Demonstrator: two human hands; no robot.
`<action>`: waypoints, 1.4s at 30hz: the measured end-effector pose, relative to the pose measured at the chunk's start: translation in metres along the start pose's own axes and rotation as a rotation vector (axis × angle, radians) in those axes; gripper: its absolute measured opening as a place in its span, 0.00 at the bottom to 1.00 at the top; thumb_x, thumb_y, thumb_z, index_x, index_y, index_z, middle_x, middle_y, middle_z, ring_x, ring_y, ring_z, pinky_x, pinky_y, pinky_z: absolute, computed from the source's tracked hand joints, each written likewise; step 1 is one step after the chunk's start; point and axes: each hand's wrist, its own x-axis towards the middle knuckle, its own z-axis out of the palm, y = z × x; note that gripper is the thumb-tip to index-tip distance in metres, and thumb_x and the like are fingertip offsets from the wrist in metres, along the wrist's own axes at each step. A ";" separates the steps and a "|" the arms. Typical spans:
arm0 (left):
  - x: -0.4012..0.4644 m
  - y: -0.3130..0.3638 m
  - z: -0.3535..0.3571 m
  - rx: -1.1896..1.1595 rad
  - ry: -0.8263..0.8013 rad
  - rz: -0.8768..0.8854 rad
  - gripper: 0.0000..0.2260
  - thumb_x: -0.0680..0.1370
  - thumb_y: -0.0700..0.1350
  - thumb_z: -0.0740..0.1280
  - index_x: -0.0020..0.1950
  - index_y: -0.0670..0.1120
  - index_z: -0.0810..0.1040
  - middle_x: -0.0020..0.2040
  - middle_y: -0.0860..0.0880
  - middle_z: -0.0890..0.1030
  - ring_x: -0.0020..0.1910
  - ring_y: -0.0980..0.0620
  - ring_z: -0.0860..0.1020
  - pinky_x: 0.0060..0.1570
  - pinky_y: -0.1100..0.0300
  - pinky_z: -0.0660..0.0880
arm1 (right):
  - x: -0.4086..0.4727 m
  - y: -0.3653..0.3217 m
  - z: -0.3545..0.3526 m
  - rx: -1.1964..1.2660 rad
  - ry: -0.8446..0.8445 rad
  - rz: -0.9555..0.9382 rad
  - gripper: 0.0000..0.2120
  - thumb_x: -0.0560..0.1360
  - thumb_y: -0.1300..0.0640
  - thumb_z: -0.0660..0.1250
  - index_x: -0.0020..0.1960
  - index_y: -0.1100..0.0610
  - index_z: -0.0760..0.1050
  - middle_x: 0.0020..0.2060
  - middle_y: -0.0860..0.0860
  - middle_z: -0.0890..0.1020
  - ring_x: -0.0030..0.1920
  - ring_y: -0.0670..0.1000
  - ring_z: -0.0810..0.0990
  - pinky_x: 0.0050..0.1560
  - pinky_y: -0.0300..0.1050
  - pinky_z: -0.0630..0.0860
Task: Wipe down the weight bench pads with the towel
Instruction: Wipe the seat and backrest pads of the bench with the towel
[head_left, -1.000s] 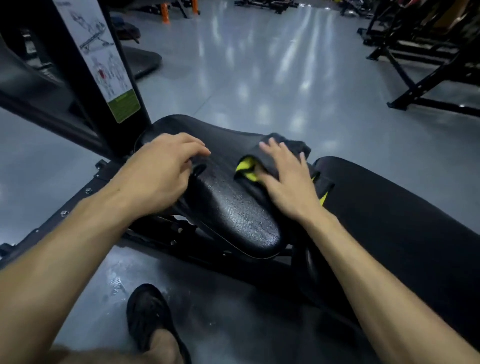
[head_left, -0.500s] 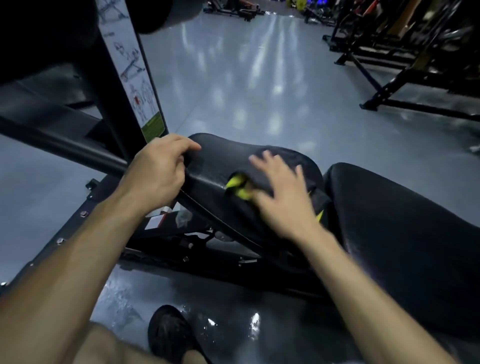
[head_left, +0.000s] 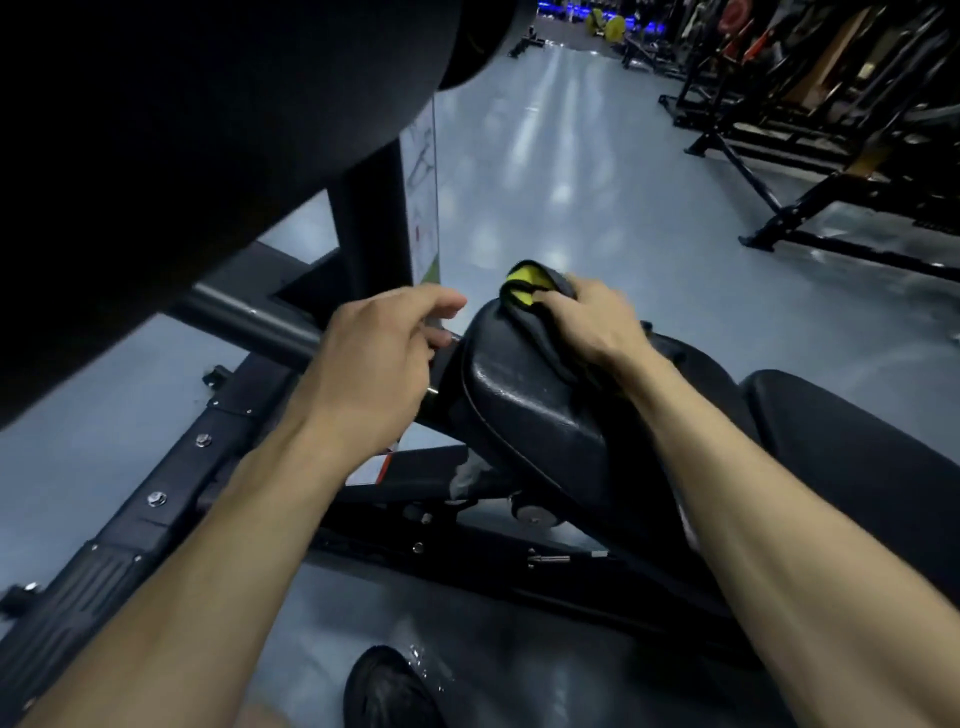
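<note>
Gripping the dark towel with a yellow-green lining (head_left: 530, 291), the right hand (head_left: 592, 325) curls round it at the far top edge of the black textured vinyl seat pad (head_left: 524, 400). The left hand (head_left: 374, 364) hangs just beside the pad's left edge, fingers loosely curled, holding nothing. A large black padded roller (head_left: 197, 145) looms upper left, blocking that side. A black backrest pad (head_left: 852, 447) lies right; a black shoe (head_left: 384, 691) rests on the glossy grey floor (head_left: 571, 182).
</note>
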 end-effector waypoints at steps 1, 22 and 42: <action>0.000 0.001 -0.004 -0.029 0.029 0.001 0.21 0.80 0.31 0.56 0.65 0.48 0.80 0.57 0.52 0.83 0.53 0.59 0.83 0.56 0.59 0.81 | 0.000 -0.022 0.010 0.010 -0.003 -0.090 0.19 0.75 0.40 0.60 0.57 0.51 0.78 0.51 0.55 0.84 0.53 0.59 0.77 0.53 0.50 0.72; -0.032 0.029 -0.018 -0.046 0.158 -0.066 0.19 0.81 0.33 0.57 0.58 0.50 0.83 0.50 0.57 0.84 0.41 0.59 0.83 0.46 0.57 0.83 | -0.090 -0.030 0.022 -0.110 -0.015 -0.433 0.30 0.73 0.43 0.58 0.75 0.43 0.66 0.78 0.45 0.65 0.80 0.49 0.57 0.80 0.62 0.46; -0.054 0.021 -0.033 -0.092 0.232 -0.082 0.17 0.82 0.33 0.57 0.59 0.47 0.83 0.50 0.54 0.84 0.41 0.59 0.83 0.41 0.65 0.81 | -0.116 -0.010 0.011 -0.200 -0.014 -0.458 0.34 0.78 0.54 0.65 0.81 0.55 0.56 0.79 0.53 0.63 0.80 0.54 0.57 0.80 0.59 0.48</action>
